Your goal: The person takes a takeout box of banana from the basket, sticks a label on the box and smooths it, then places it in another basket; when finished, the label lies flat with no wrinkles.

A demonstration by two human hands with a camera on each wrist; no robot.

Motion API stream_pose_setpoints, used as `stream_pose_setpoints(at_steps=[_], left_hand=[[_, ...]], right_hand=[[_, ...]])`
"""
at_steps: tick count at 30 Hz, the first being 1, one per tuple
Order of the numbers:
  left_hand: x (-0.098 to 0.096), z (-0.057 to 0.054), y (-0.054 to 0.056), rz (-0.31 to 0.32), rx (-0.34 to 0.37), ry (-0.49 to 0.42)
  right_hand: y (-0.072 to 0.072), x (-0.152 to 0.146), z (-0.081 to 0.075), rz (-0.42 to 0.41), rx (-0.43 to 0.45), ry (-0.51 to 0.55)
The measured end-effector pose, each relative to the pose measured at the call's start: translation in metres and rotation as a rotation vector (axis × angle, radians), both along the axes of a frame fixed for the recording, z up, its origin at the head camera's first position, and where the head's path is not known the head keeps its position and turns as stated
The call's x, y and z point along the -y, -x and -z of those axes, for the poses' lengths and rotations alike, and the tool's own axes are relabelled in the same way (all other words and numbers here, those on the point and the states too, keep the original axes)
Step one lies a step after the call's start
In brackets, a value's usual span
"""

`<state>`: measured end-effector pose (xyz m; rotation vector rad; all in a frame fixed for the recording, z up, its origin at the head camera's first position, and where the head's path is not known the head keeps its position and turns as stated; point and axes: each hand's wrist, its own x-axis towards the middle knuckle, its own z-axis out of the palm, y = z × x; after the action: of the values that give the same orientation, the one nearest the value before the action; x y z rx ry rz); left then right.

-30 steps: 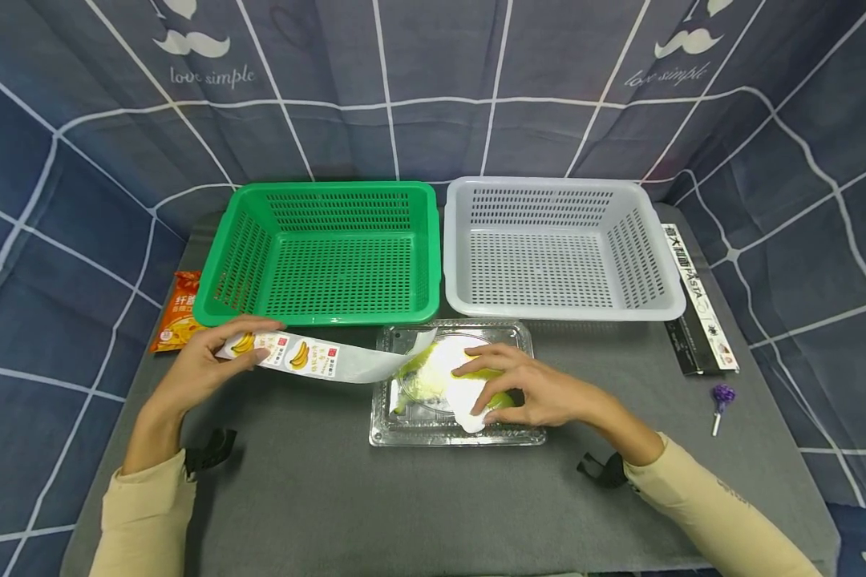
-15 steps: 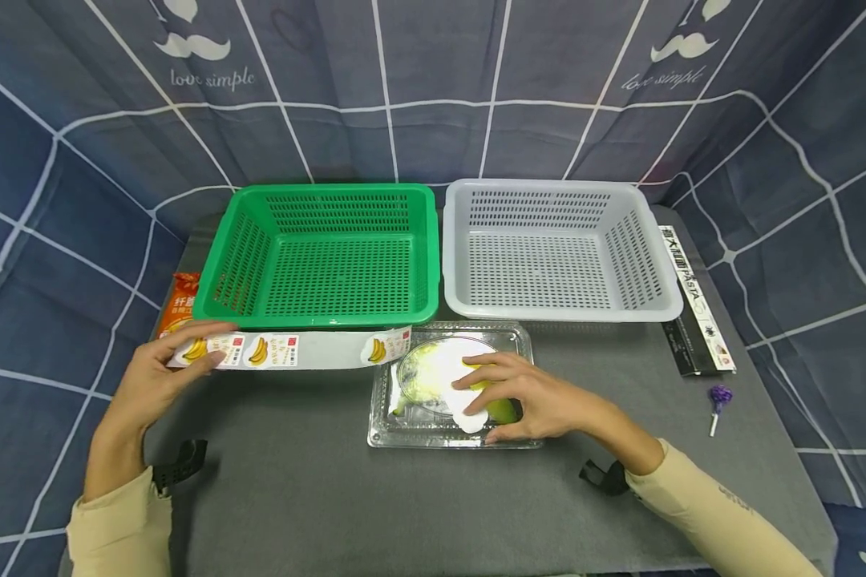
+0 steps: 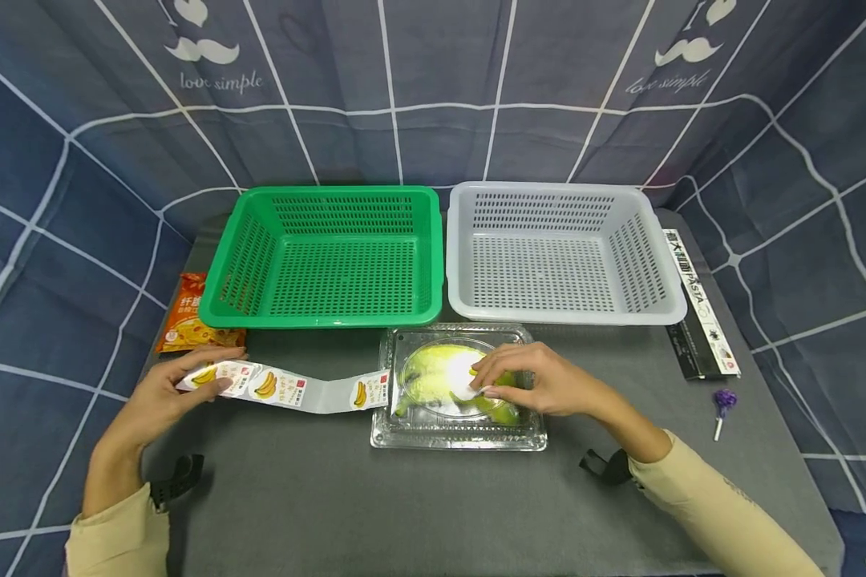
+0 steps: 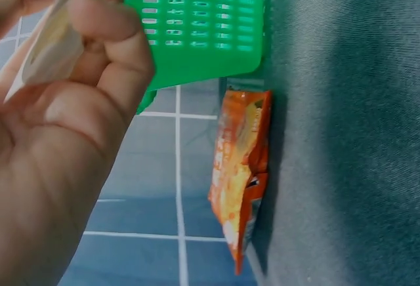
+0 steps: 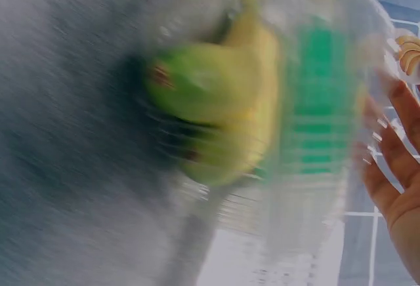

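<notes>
My left hand (image 3: pixel 150 398) pinches a strip of white banana stickers (image 3: pixel 283 388) between thumb and fingers; a bare stretch of backing shows before the last sticker. The strip's free end reaches the left edge of a clear plastic box (image 3: pixel 458 437). Under its lid lie green-yellow fruit (image 5: pixel 203 82) that look like bananas, blurred in the right wrist view. Over the box's right half, my right hand (image 3: pixel 541 381) has thumb and fingertips together on a single sticker (image 5: pixel 409 56) with a banana picture. Glare on the lid blurs its outline in the head view.
A green basket (image 3: pixel 321 323) and a light grey basket (image 3: pixel 566 314) stand side by side behind the box. An orange snack packet (image 3: pixel 191 316) lies left, beyond my left hand. On the right are a pasta box (image 3: pixel 703 320) and a purple lollipop (image 3: pixel 725 399).
The sticker strip first moved left with my left hand, then sagged lower. My right fingers, spread over the lid earlier, have drawn together and risen slightly.
</notes>
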<state>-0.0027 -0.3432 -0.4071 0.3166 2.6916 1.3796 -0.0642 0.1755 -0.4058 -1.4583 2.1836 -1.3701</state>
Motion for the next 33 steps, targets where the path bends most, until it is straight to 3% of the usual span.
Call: stream_pose_setpoints(at_steps=[4,8,10,24,29,33], left_hand=[[0.0,0.01,0.0,0.064,0.077,-0.02],[-0.001,0.018,-0.001,0.078,0.116,-0.035],[-0.002,0.021,-0.001,0.081,0.117,-0.033],[-0.002,0.026,-0.001,0.084,0.134,-0.027],[0.003,0.027,-0.004,0.078,0.121,-0.006],[0.008,0.028,-0.006,0.08,0.138,0.018]], right_hand=[[0.01,0.002,-0.011,0.031,0.153,-0.051],[0.019,0.01,-0.008,0.196,0.332,-0.129],[0.021,0.013,-0.003,0.268,0.345,-0.151],[0.025,0.023,0.009,0.247,-0.177,-0.277],[0.024,0.022,0.012,0.231,-0.281,-0.23],[0.024,0.02,0.014,0.179,-0.313,-0.189]])
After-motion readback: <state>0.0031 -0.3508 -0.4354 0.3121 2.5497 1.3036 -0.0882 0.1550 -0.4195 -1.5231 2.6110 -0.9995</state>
